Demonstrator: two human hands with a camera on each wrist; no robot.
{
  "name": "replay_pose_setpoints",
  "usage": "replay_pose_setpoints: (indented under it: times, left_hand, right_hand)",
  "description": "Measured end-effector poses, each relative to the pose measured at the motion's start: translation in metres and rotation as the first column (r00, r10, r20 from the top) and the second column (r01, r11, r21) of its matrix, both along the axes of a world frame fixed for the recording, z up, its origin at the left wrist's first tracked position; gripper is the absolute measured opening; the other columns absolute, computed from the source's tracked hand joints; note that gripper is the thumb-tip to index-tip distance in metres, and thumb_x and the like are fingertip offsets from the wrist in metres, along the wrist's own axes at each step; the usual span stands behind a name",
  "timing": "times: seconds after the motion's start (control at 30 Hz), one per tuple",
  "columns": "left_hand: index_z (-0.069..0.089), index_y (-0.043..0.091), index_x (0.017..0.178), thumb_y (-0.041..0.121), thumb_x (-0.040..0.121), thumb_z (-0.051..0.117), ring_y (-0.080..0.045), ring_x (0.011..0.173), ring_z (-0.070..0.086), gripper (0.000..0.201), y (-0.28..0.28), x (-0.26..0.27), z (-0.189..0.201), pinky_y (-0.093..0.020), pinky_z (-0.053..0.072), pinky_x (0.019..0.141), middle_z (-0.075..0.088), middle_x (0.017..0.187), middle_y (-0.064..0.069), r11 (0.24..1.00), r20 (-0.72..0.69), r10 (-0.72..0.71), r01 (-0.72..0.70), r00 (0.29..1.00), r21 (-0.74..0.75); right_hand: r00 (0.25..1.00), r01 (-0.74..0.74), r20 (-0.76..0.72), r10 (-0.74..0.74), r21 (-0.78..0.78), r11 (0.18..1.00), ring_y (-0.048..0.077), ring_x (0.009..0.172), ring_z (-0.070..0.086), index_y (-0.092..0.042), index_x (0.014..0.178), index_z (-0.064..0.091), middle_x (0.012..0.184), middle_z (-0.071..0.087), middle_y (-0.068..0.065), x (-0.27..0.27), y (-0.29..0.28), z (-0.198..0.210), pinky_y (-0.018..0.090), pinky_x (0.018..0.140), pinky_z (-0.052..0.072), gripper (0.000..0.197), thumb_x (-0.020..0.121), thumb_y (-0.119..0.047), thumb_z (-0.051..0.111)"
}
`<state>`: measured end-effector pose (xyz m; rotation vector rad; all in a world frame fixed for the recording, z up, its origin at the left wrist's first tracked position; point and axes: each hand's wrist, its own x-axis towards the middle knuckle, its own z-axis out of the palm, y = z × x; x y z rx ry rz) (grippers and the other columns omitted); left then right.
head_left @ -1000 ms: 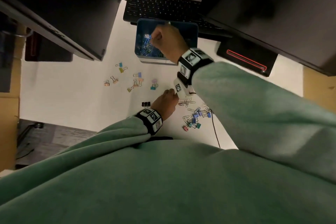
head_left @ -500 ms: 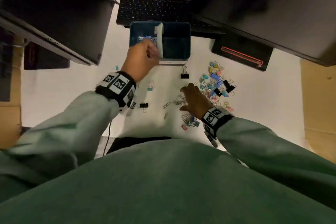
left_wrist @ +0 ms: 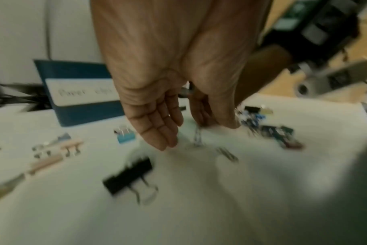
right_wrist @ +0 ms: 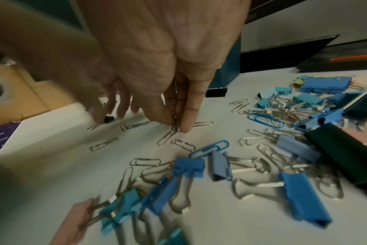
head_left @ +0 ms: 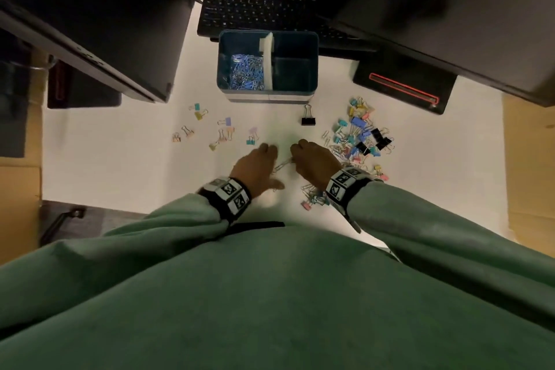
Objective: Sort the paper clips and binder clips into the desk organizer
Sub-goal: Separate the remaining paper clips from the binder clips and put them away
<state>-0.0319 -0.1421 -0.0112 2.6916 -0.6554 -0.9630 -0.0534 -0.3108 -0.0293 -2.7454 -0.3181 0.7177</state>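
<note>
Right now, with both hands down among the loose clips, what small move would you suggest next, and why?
Probably lift the right hand, whose fingers pinch silver paper clips, and carry them to the organizer's left compartment, which already holds paper clips. The left hand looks open and holds nothing.

A black keyboard (head_left: 258, 13) lies on the white desk (head_left: 120, 165) between dark monitors (head_left: 99, 18).

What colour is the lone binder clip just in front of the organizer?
Black, with silver wire handles. The binder clip shows best in the head view, just before the organizer.
</note>
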Motion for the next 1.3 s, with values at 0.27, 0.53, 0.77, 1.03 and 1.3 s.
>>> replay_pose_setpoints:
  times: [0.27,0.53,0.77,1.03,1.3]
  left_hand:
    - [0.051,0.003,0.112,0.012,0.092,0.055,-0.032,0.093,0.061,0.022,-0.005,-0.014,-0.018,-0.038,0.051,0.075,0.056,0.105,-0.014,0.999,0.08,-0.036,0.037,0.996,-0.021]
    - [0.061,0.009,0.095,0.01,0.082,0.055,-0.03,0.083,0.063,0.014,-0.003,-0.008,-0.014,-0.034,0.052,0.071,0.063,0.093,-0.012,0.987,-0.017,0.128,-0.129,0.992,-0.101]
    - [0.066,0.014,0.082,0.01,0.08,0.066,-0.008,0.066,0.06,0.005,0.012,0.048,0.05,-0.008,0.045,0.058,0.066,0.078,0.004,0.801,-0.062,0.46,-0.444,0.886,-0.402]
    - [0.068,0.01,0.083,0.015,0.084,0.058,-0.025,0.087,0.065,0.011,0.013,0.164,0.065,-0.032,0.053,0.084,0.071,0.088,-0.007,0.753,0.153,0.628,-0.547,0.763,-0.365]
    - [0.059,0.016,0.083,0.027,0.084,0.067,-0.019,0.076,0.057,0.014,0.013,0.067,0.033,-0.031,0.051,0.071,0.062,0.09,-0.004,0.85,0.176,0.47,-0.391,0.865,-0.353]
  right_hand:
    - [0.999,0.024,-0.031,-0.026,-0.056,0.998,0.035,0.094,0.061,-0.003,0.108,0.053,0.108,0.056,0.016,0.007,0.004,0.005,0.037,0.07,0.043,0.019,0.089,-0.007,0.052]
    - [0.981,0.179,-0.078,-0.179,0.001,0.984,0.034,0.087,0.061,-0.007,0.097,0.058,0.097,0.062,0.013,-0.002,-0.001,0.003,0.033,0.066,0.041,0.014,0.085,-0.016,0.057]
    - [0.867,0.462,-0.077,-0.492,0.491,0.739,0.014,0.072,0.066,-0.008,0.09,0.07,0.083,0.071,0.003,0.034,-0.003,0.07,0.024,0.07,0.055,0.009,0.082,-0.01,0.07]
    - [0.813,0.516,0.009,-0.582,0.451,0.728,0.016,0.073,0.069,-0.007,0.087,0.074,0.083,0.073,0.004,0.157,0.045,0.096,0.032,0.075,0.059,0.014,0.09,-0.015,0.063]
    - [0.919,0.343,0.056,-0.39,0.377,0.86,0.014,0.083,0.063,-0.011,0.102,0.065,0.095,0.069,0.003,0.068,-0.006,0.075,0.025,0.074,0.051,0.015,0.092,-0.022,0.063]
